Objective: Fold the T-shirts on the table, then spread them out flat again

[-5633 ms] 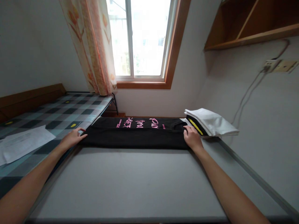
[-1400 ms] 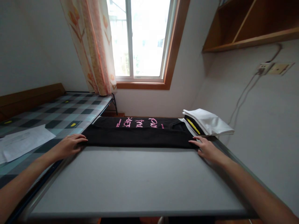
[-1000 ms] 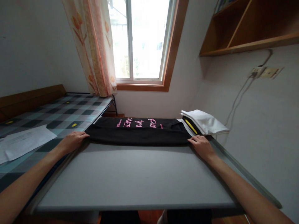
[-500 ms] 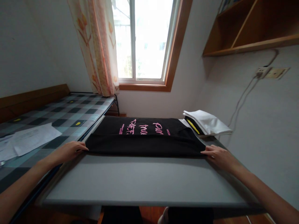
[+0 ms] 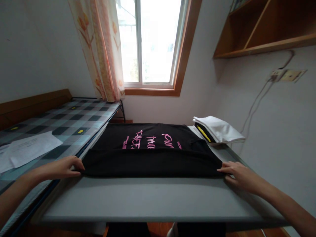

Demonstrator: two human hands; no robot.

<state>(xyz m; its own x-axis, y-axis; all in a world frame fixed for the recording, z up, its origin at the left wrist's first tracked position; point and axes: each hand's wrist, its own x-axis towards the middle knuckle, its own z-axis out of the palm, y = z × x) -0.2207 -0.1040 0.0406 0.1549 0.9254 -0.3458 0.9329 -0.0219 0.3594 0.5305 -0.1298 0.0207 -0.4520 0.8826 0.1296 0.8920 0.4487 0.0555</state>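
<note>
A black T-shirt with pink lettering lies across the grey-white table, its near part folded over so that the fold covers some of the print. My left hand pinches the near left corner of the shirt. At the near right corner, my right hand grips the cloth between thumb and fingers. The folded edge runs almost straight between both hands and rests on or just above the tabletop; which of these I cannot tell.
A stack of folded clothes, white on top with black and yellow below, sits at the table's far right. Left of the table stands a bed with a checked mattress and papers. A wooden shelf hangs upper right.
Both hands have drawn the shirt's folded edge towards me and slightly outward. More of the pink lettering shows, and the strip of table in front of the shirt is narrower.
</note>
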